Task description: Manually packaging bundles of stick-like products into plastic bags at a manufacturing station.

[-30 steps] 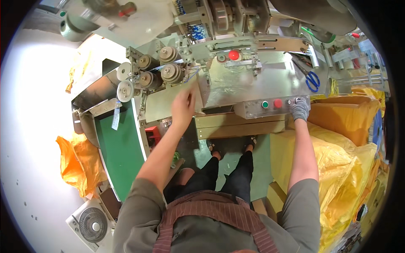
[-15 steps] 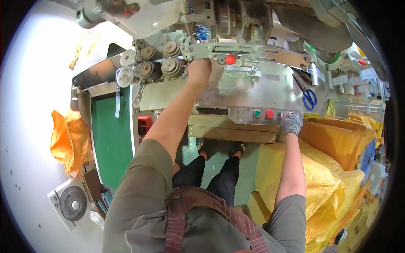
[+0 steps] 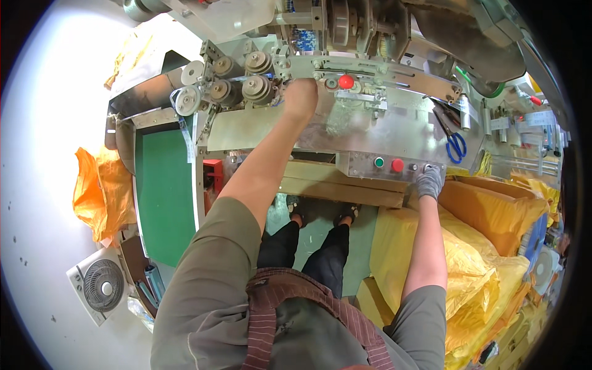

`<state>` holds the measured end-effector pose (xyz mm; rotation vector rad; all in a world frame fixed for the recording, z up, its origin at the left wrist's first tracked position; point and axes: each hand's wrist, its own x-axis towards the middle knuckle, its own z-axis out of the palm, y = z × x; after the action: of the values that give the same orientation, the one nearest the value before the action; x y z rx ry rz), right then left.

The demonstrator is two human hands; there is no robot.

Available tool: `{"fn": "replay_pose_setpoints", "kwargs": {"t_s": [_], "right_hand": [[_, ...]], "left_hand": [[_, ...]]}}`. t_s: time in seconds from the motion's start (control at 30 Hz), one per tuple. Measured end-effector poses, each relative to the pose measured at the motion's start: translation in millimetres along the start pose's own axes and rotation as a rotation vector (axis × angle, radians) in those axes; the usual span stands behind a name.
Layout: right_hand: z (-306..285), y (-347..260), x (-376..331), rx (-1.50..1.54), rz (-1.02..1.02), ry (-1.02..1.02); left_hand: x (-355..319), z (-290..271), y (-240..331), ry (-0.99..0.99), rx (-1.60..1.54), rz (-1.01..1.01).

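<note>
My left hand [image 3: 301,98], bare, is at the machine's metal guide rail [image 3: 354,69], just right of the grooved rollers [image 3: 256,90]. It looks curled like a fist, and its fingertips and anything in them are hidden. My right hand [image 3: 430,181], in a grey glove, is at the right end of the control panel [image 3: 362,166]. Its fingers close around a small knob [image 3: 427,168] there. The panel also carries a green button [image 3: 378,162] and a red button [image 3: 397,165]. A red ball-shaped knob [image 3: 346,82] stands on the rail right of my left hand.
Blue-handled scissors [image 3: 455,147] lie on the metal plate at right. A thin strip [image 3: 185,139] hangs from the left rollers over a green conveyor belt [image 3: 161,191]. Yellow bags [image 3: 468,259] and a carton stand beside my right arm. A fan [image 3: 103,285] is at lower left.
The view has shifted slightly, so the machine sits a little further right. Both hands stay at the same spots on it. The hanging strip has swung slightly right.
</note>
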<state>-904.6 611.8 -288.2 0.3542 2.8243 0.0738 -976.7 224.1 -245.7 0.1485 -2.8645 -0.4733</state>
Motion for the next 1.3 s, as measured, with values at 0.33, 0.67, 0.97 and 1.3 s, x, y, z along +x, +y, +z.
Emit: {"fn": "replay_pose_setpoints", "kwargs": {"t_s": [0.33, 0.67, 0.97, 1.3], "right_hand": [[-5, -5, -2, 0.015, -0.010, -0.028], [-10, -8, -3, 0.007, -0.003, -0.041], [-14, -12, -2, 0.002, 0.036, -0.089], [-2, -6, 4, -0.010, 0.031, -0.071]], "left_hand": [[-2, 2, -7, 0.047, -0.009, -0.016], [3, -1, -10, -0.035, -0.025, 0.058], [6, 4, -12, 0.017, -0.025, 0.081], [8, 11, -11, 0.002, -0.106, 0.045]]}}
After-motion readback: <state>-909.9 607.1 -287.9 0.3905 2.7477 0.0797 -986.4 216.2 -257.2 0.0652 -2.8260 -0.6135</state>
